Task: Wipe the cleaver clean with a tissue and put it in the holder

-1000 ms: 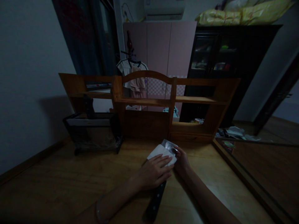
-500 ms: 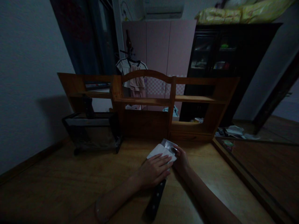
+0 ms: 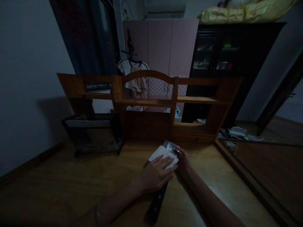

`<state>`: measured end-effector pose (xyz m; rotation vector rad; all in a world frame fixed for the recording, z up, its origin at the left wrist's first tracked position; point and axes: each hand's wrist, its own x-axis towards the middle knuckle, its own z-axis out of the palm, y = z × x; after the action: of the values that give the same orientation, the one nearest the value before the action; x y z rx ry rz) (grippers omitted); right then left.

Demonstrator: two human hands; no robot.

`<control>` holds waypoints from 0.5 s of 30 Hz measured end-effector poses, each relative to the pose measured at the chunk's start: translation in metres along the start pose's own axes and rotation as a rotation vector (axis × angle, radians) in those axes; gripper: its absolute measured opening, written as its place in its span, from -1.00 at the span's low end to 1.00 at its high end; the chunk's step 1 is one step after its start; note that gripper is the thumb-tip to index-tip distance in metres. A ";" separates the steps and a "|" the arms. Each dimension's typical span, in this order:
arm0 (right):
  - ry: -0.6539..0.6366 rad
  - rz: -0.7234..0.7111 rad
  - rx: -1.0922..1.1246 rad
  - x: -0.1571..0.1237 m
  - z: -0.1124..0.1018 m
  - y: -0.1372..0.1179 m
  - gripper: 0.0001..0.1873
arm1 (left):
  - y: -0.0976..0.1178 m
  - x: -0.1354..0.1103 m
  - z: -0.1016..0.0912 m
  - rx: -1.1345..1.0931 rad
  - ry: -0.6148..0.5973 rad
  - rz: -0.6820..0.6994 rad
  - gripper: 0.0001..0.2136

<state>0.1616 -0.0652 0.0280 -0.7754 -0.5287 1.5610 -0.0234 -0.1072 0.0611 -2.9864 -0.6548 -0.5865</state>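
Note:
A large knife lies on the wooden desk (image 3: 71, 186), its black handle (image 3: 156, 203) pointing toward me and its shiny blade tip (image 3: 170, 146) showing at the far end. A white paper or cloth (image 3: 163, 154) covers most of the blade. My left hand (image 3: 155, 175) lies flat on that white sheet, fingers stretched out and pressing down. My right hand (image 3: 183, 162) rests at the blade's right side, fingers curled against the edge of the blade and sheet.
A wooden desk hutch (image 3: 151, 104) with shelves stands at the desk's back. A black wire tray (image 3: 92, 134) sits at the back left. A mirror or glass panel (image 3: 267, 170) lies along the right. Wardrobes stand behind in the dim room.
Almost nothing differs; both hands stay on the sheet and blade, with only a slight shift of the view.

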 end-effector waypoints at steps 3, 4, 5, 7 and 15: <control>0.042 0.048 0.016 -0.001 0.001 -0.001 -0.86 | 0.005 0.001 0.001 0.001 0.003 -0.051 -0.57; 0.052 0.054 0.020 -0.001 0.001 -0.001 -0.86 | 0.007 0.001 0.001 0.002 0.005 -0.063 -0.56; 0.062 0.055 0.025 -0.001 0.001 -0.001 -0.86 | 0.008 0.001 0.001 0.003 0.006 -0.071 -0.55; 0.076 0.054 0.036 0.000 0.001 -0.001 -0.86 | 0.009 0.001 0.000 0.008 0.007 -0.084 -0.54; 0.062 0.041 0.036 -0.001 0.002 0.000 -0.88 | 0.009 0.001 0.001 0.025 0.019 -0.082 -0.56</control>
<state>0.1603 -0.0661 0.0297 -0.8090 -0.4411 1.5754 -0.0189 -0.1146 0.0608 -2.9391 -0.7798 -0.6060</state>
